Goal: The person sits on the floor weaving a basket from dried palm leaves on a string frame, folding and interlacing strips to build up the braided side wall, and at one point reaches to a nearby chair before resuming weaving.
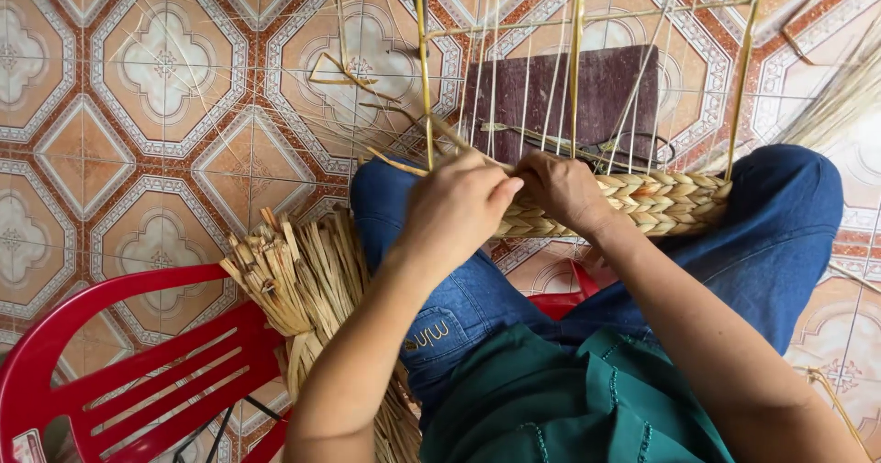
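While both my hands pinch a straw strand closed at the braid (pixel 642 204) edge, left hand (pixel 456 208) beside right hand (pixel 562 190), the weaving row stands mid-course across the frame (pixel 576 68).

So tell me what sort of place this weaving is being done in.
Probably a home or small craft workshop floor. The patterned floor tiles, a red plastic chair holding a bundle of dried straw, and both hands working a woven braid on a thin frame point to it.

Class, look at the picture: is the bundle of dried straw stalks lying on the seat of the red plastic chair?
No: the bundle of dried straw stalks rests against the person's blue-jeaned leg, beside the red plastic chair, whose slatted seat is bare.
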